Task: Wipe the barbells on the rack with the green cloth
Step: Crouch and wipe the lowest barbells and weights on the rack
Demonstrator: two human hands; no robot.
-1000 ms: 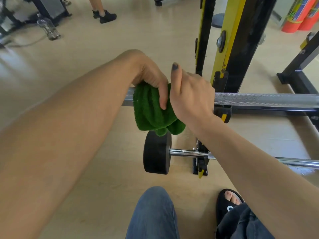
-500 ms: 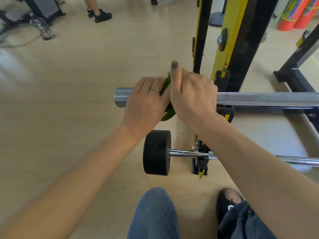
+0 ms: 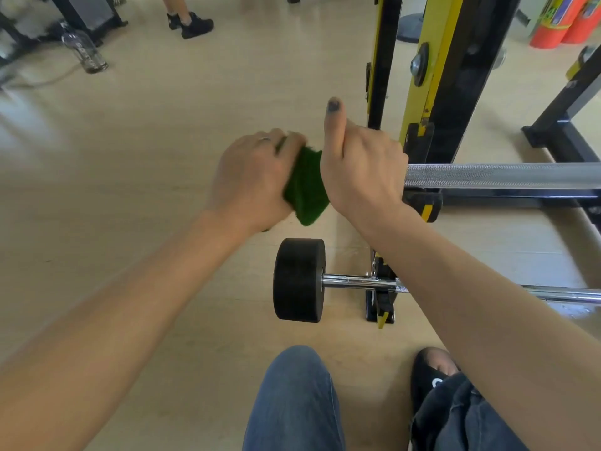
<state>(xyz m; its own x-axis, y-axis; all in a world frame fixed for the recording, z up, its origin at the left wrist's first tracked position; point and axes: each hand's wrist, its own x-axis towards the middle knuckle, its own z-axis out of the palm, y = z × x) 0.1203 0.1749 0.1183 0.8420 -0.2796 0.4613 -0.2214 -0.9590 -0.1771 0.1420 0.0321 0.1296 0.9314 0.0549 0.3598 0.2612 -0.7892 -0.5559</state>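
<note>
The pale wooden floor (image 3: 169, 131) fills most of the view. On the right stands the rack (image 3: 455, 76), its black and yellow uprights rising out of frame, with a black base rail stretching away to the right. The upper barbell (image 3: 504, 175), a thick knurled steel bar, lies level across the rack's hook and runs off the right edge. Below it, nearer the floor, the lower barbell (image 3: 357, 283) rests on the rack's foot, a chrome shaft ending in a black rubber weight (image 3: 299, 279) at its left.

Both forearms reach in from the bottom corners. The right hand (image 3: 361, 167) grips the upper barbell just left of the rack upright, fingers curled over the bar and thumb pointing straight up. The left hand (image 3: 250, 180) sits right beside it, fingers clenched around the green cloth (image 3: 307, 190), which is wrapped about the bar's left end and hides it; a loose corner of cloth hangs below between the two wrists. A ring shows on one finger of the left hand.

At the bottom, a denim-clad knee (image 3: 292, 402) and a black sandal (image 3: 432, 375) are visible. Far back on the left stands a clear plastic bottle (image 3: 84, 52), and another person's black shoes (image 3: 192, 24) are near the top edge.
</note>
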